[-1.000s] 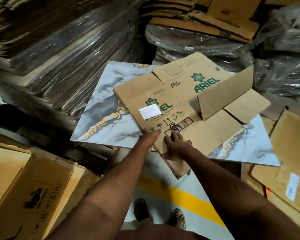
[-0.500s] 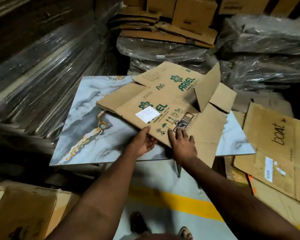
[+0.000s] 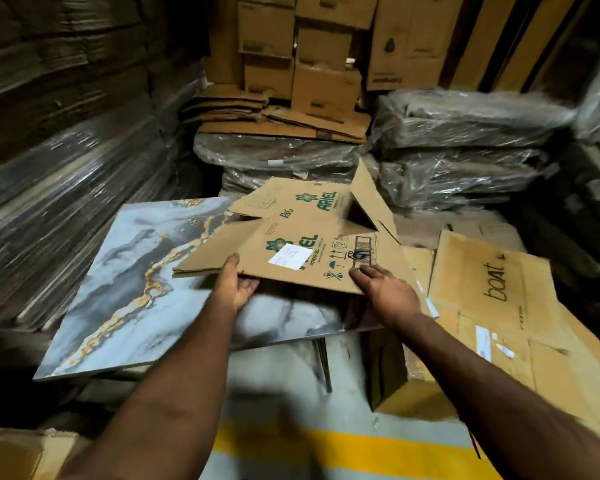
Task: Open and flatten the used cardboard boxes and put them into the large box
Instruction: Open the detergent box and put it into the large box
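Note:
A brown Ariel box (image 3: 312, 233), opened out and mostly flat, is lifted off the marble-patterned table top (image 3: 125, 282). One flap still stands up at its far right. My left hand (image 3: 236, 289) grips the near left edge, thumb on top and fingers underneath. My right hand (image 3: 385, 289) holds the near right edge by the barcode, fingers over the top. A white label sits on the panel between my hands.
Flattened cardboard marked "boat" (image 3: 499, 306) lies at the right. Plastic-wrapped bundles (image 3: 465, 147) and stacked boxes (image 3: 326, 50) stand behind the table. Wrapped cardboard stacks (image 3: 66, 168) fill the left. A yellow line (image 3: 343, 448) crosses the floor near me.
The Ariel box has come up off the table, its near edge now in both hands. My left hand went from touching the edge to gripping it. My view has tilted upward.

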{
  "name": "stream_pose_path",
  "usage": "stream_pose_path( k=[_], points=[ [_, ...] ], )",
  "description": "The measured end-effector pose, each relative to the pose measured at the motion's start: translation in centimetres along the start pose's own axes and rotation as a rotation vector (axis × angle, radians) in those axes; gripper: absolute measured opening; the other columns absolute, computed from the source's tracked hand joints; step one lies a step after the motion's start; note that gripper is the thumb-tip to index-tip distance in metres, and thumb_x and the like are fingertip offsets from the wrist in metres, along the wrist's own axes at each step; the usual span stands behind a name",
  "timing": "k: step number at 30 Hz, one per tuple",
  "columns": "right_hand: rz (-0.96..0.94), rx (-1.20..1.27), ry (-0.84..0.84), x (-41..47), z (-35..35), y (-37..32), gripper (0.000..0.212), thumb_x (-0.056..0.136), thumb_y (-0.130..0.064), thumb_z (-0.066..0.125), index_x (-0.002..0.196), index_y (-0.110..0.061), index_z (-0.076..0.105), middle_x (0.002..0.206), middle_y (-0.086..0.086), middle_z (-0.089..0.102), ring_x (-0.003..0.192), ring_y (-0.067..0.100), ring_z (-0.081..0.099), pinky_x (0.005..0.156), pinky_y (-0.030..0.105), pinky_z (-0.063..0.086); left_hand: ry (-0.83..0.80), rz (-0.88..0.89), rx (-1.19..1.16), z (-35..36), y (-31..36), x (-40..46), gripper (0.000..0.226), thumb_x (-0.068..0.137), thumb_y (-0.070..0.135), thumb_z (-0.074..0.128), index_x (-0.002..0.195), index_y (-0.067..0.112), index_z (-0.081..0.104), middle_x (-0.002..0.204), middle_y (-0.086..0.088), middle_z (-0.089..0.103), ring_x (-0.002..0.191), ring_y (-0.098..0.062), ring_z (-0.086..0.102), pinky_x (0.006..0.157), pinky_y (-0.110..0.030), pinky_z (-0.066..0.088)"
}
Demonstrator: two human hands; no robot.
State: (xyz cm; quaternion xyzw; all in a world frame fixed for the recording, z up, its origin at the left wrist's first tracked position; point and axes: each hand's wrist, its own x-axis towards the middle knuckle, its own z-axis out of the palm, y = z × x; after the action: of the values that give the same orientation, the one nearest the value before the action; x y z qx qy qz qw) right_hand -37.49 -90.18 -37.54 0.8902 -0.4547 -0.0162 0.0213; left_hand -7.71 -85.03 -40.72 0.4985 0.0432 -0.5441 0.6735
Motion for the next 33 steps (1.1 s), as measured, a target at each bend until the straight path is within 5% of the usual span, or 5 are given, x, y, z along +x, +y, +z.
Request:
stream_pose_path(
  k=[10,16,22,28,33],
  points=[
    [0.283,0.193,0.019,-4.7,4.9,11.5,0.068,0.095,-0.021,0.061,0.150,-0.032,0.023,0.160,0.018,0.024,0.137,0.036,0.041,0.108,0.048,0.044,-0.088,-0.008,0.147,3.5,-8.7,-5.2,0.012,0.099,0.018,0.052,0.106,0.011,0.059,0.076,-0.009,0.075,0.062,-0.019,0.072,0.061,-0.030,0.060],
    [0.350,0.577,0.238,-4.4,5.5,13.5,0.037,0.102,-0.033,0.044,0.137,-0.029,0.053,0.152,0.007,0.043,0.124,0.034,0.053,0.099,0.039,0.045,-0.148,0.087,0.279,5.6,-8.5,-7.0,0.023,0.102,0.013,0.048,0.125,0.009,0.051,0.102,-0.014,0.068,0.075,-0.026,0.073,0.062,-0.034,0.062],
    [0.325,0.404,0.418,-2.2,1.6,17.6,0.036,0.087,-0.015,0.063,0.120,-0.027,0.057,0.114,0.006,0.064,0.093,0.030,0.064,0.071,0.035,0.054,-0.193,0.284,0.291,11.7,-6.8,-6.6,0.030,0.096,-0.010,0.039,0.119,0.006,0.050,0.105,-0.010,0.066,0.093,-0.026,0.066,0.064,-0.037,0.062],
    [0.423,0.272,0.492,-1.9,-1.4,23.4,0.035,0.087,-0.022,0.068,0.118,-0.027,0.054,0.109,0.003,0.066,0.089,0.027,0.063,0.065,0.035,0.054,-0.299,0.173,0.186,18.9,-8.3,-4.4,0.022,0.097,-0.009,0.039,0.098,0.006,0.055,0.096,-0.011,0.065,0.066,-0.018,0.072,0.052,-0.035,0.060],
    [0.524,0.179,0.571,-5.4,-2.3,29.5,0.036,0.090,-0.018,0.062,0.124,-0.024,0.052,0.120,0.009,0.065,0.095,0.034,0.065,0.068,0.036,0.053,-0.435,0.058,0.186,25.9,-12.1,-2.9,0.023,0.097,-0.008,0.041,0.106,0.006,0.056,0.101,-0.010,0.068,0.090,-0.025,0.067,0.074,-0.047,0.060]
  ],
)
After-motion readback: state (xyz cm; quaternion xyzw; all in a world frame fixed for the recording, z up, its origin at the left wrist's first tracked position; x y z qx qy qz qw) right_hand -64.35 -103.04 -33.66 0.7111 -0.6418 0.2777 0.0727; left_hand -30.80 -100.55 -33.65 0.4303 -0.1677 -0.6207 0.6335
